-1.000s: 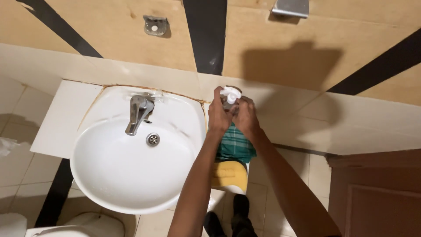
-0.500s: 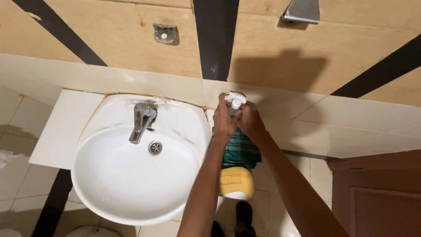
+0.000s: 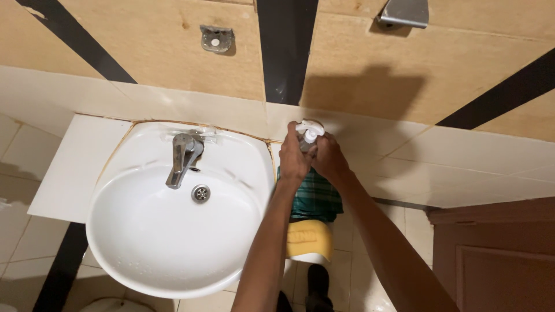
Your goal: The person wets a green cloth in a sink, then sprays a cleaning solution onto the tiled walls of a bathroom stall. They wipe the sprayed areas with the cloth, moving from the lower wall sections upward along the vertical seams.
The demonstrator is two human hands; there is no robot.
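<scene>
A glossy white ceramic basin (image 3: 162,231) is fitted with a dull metal tap (image 3: 184,157). A smooth white plastic pump bottle (image 3: 308,133) is seen above woven green checked cloth (image 3: 315,196) and yellow plastic (image 3: 309,240).

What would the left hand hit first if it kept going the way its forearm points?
The left hand is already on the spray bottle; past that, likely the tiled wall, though depth is unclear.

Both my arms stretch forward, converging. My left hand (image 3: 293,162) and right hand (image 3: 328,160) meet side by side, fingers curled closed, knuckles up, wrists nearly straight.
</scene>
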